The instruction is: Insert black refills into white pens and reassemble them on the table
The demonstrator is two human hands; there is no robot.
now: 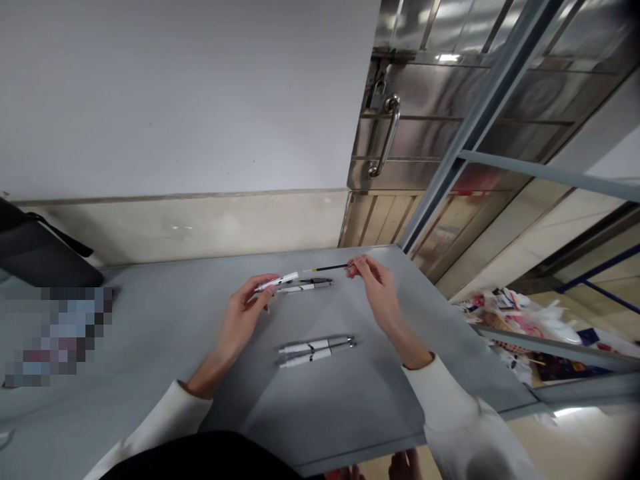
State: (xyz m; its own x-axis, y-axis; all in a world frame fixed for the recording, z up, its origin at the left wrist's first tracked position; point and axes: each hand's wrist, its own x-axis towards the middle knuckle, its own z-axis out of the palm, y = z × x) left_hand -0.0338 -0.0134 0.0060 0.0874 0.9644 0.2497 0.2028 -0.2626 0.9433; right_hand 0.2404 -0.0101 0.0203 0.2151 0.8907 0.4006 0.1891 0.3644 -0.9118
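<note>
My left hand is closed on a white pen barrel, held tilted above the table with one end pointing right. Between the fingertips of my right hand is a thin black pen refill, its yellow and clear end facing the barrel. A small gap separates refill and barrel. Just behind and below the barrel, white pens with dark and silver parts lie on the table, partly overlapped by my left hand. Closer to me, two more white pens lie side by side.
The grey table meets a wall at the back. A dark case and a pixelated flat item are at the left. A metal frame post rises by the right corner. Bagged goods sit beyond the right edge.
</note>
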